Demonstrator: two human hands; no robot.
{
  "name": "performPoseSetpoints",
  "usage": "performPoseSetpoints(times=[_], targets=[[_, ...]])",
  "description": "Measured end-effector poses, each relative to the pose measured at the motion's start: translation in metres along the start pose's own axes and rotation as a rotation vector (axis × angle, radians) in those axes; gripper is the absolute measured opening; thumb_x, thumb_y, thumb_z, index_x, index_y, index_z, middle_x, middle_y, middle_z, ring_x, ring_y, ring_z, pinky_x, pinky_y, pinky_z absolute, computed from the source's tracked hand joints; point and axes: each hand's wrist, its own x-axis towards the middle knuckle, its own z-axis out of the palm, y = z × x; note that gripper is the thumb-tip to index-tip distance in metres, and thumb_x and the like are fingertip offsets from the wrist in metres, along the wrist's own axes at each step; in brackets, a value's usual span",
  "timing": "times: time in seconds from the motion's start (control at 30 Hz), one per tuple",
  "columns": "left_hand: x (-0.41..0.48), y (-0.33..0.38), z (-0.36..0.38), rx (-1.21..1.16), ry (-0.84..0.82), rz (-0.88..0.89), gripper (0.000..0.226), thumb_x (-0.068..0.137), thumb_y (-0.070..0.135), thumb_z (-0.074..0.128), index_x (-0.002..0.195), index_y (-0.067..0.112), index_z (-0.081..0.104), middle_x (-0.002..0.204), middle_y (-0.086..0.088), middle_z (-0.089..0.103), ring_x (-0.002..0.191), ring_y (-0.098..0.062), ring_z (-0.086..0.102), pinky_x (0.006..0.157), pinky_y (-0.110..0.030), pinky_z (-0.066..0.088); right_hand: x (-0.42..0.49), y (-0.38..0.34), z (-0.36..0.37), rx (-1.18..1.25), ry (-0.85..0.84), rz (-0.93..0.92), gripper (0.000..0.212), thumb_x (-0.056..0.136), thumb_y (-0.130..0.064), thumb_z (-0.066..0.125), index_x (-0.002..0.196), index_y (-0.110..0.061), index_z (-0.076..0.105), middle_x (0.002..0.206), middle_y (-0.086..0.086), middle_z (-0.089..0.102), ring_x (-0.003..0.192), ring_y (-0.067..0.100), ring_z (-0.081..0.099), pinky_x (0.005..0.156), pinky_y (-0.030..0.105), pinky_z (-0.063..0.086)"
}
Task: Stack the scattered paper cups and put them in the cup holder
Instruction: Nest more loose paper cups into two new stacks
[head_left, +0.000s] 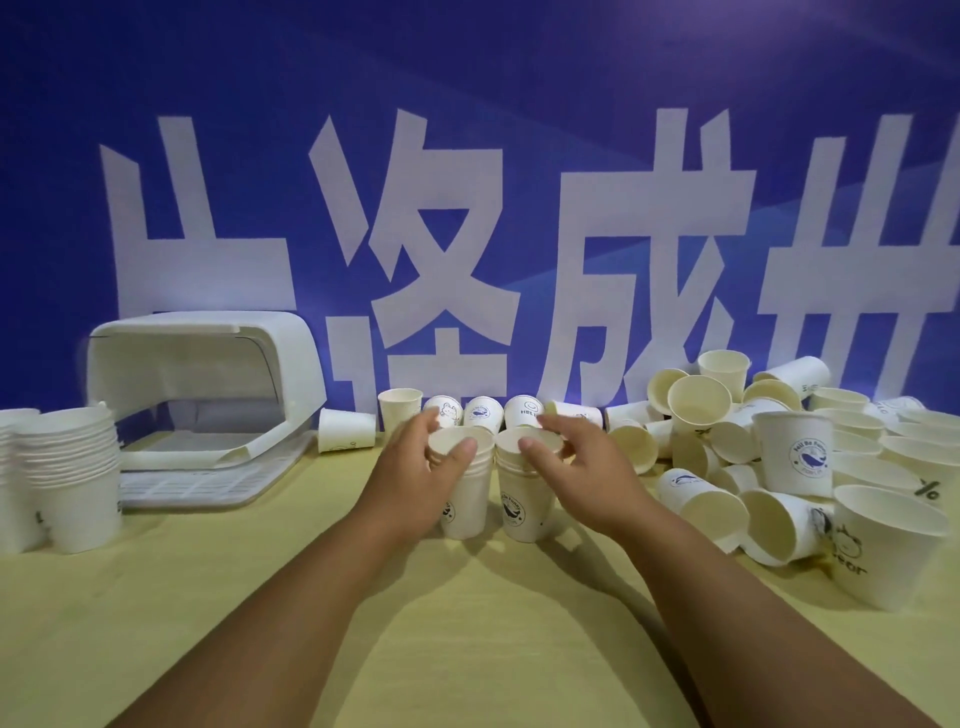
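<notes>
Most of the counter (467, 649) right of the cup holder (208, 374) carries a heap of loose cups (779, 457); nearer the cup holder stand two short stacks. The left hand (415, 467) curls its fingers round the rim of the left stack (467, 509), and the right hand (587, 467) does the same with the right stack (519, 504). The cups are light, crushable paper, so the rims likely grip best.
</notes>
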Motion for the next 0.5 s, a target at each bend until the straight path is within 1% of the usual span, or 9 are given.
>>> performPoseSetpoints(times=[0.07, 0.17, 0.23, 0.27, 0.33, 0.37, 0.4, 0.43, 0.5], targets=[[-0.002, -0.004, 0.003, -0.012, -0.052, -0.049, 0.063, 0.093, 0.058, 0.059, 0.148, 0.031, 0.046, 0.138, 0.008, 0.057, 0.116, -0.011, 0.057, 0.093, -0.028, 0.046, -0.001, 0.002, 0.004, 0.000, -0.038, 0.050, 0.058, 0.090, -0.059, 0.060, 0.139, -0.029, 0.059, 0.123, -0.003, 0.067, 0.105, 0.011, 0.062, 0.092, 0.032, 0.050], [-0.001, -0.006, 0.002, -0.045, -0.051, -0.063, 0.063, 0.089, 0.062, 0.062, 0.144, 0.035, 0.050, 0.128, 0.010, 0.061, 0.108, -0.005, 0.060, 0.084, -0.024, 0.048, -0.001, 0.004, 0.006, 0.064, -0.044, 0.077, 0.056, 0.088, -0.060, 0.062, 0.137, -0.032, 0.059, 0.123, -0.007, 0.066, 0.102, 0.008, 0.062, 0.086, 0.028, 0.050], [-0.001, -0.008, -0.001, -0.121, -0.069, -0.093, 0.069, 0.082, 0.073, 0.055, 0.142, 0.040, 0.050, 0.126, 0.011, 0.061, 0.109, -0.006, 0.060, 0.093, -0.032, 0.051, -0.001, 0.007, 0.008, 0.176, -0.073, 0.115, 0.053, 0.090, -0.063, 0.058, 0.136, -0.036, 0.057, 0.128, -0.011, 0.062, 0.106, 0.007, 0.060, 0.087, 0.030, 0.049], [0.000, -0.011, -0.002, -0.182, -0.062, -0.128, 0.068, 0.079, 0.077, 0.050, 0.138, 0.043, 0.052, 0.126, 0.011, 0.062, 0.109, -0.009, 0.062, 0.098, -0.038, 0.052, 0.000, 0.010, 0.011, 0.299, -0.089, 0.177, 0.048, 0.092, -0.064, 0.054, 0.133, -0.039, 0.056, 0.129, -0.010, 0.061, 0.109, 0.009, 0.059, 0.087, 0.032, 0.049], [0.004, -0.023, -0.006, -0.275, 0.017, -0.209, 0.050, 0.087, 0.074, 0.044, 0.122, 0.041, 0.059, 0.117, 0.008, 0.066, 0.100, -0.014, 0.066, 0.095, -0.045, 0.054, 0.002, 0.018, 0.017, 0.572, -0.112, 0.375, 0.044, 0.096, -0.066, 0.041, 0.126, -0.038, 0.058, 0.118, -0.005, 0.065, 0.106, 0.017, 0.061, 0.086, 0.038, 0.049], [0.007, -0.031, -0.008, -0.291, 0.085, -0.262, 0.043, 0.094, 0.068, 0.043, 0.117, 0.037, 0.060, 0.111, 0.004, 0.067, 0.093, -0.017, 0.066, 0.092, -0.046, 0.055, 0.005, 0.023, 0.021, 0.632, -0.107, 0.440, 0.050, 0.095, -0.068, 0.037, 0.125, -0.034, 0.060, 0.109, -0.003, 0.066, 0.101, 0.018, 0.061, 0.087, 0.038, 0.049], [0.011, -0.039, -0.011, -0.310, 0.163, -0.333, 0.040, 0.098, 0.063, 0.043, 0.113, 0.031, 0.061, 0.105, 0.000, 0.067, 0.087, -0.021, 0.066, 0.090, -0.047, 0.056, 0.012, 0.033, 0.027, 0.619, -0.097, 0.470, 0.057, 0.093, -0.070, 0.035, 0.126, -0.032, 0.060, 0.106, -0.002, 0.066, 0.099, 0.018, 0.062, 0.091, 0.040, 0.048], [0.015, -0.044, -0.013, -0.333, 0.237, -0.407, 0.039, 0.099, 0.060, 0.043, 0.111, 0.026, 0.060, 0.099, -0.003, 0.066, 0.082, -0.024, 0.066, 0.089, -0.048, 0.057, 0.017, 0.038, 0.031, 0.584, -0.090, 0.486, 0.059, 0.089, -0.071, 0.034, 0.126, -0.032, 0.060, 0.110, -0.002, 0.067, 0.103, 0.019, 0.061, 0.099, 0.043, 0.047], [0.024, -0.053, -0.015, -0.324, 0.324, -0.482, 0.033, 0.099, 0.055, 0.048, 0.110, 0.025, 0.058, 0.092, -0.005, 0.064, 0.075, -0.027, 0.066, 0.086, -0.048, 0.059, 0.032, 0.051, 0.037, 0.523, -0.098, 0.478, 0.055, 0.087, -0.069, 0.033, 0.119, -0.036, 0.062, 0.119, -0.004, 0.066, 0.114, 0.019, 0.059, 0.108, 0.050, 0.042]])
